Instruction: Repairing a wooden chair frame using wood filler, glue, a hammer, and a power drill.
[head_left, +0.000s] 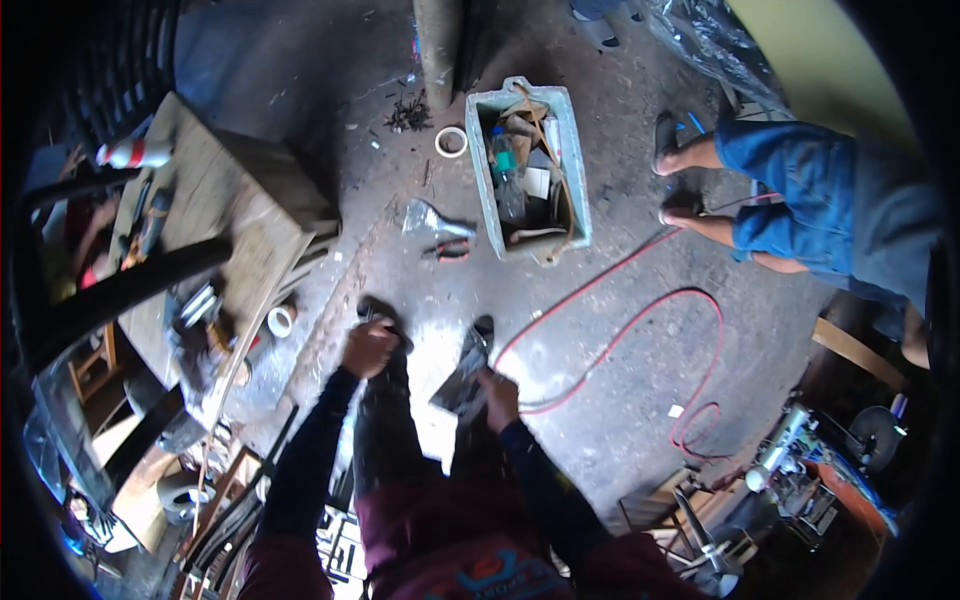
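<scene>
My left hand (pixel 369 348) hovers over my left leg with its fingers curled in; anything inside it is hidden. My right hand (pixel 498 397) grips a dark flat piece (pixel 460 388), thin and angular, in front of my right leg. Its material is too dark to make out. On the floor ahead lie pliers (pixel 449 251) with red and black handles. Just beyond them rests a tool with a broad pale blade (pixel 424 214) and a dark handle. Neither hand touches these.
A pale green tub (pixel 480 190) holds a plastic bottle and scraps. Beside it lies a white ring (pixel 451 155). A red hose (pixel 610 358) loops across the floor at right, near a person in blue shorts (pixel 790 190). A wooden table (pixel 240 235) with tools stands left; a post (pixel 438 60) rises ahead.
</scene>
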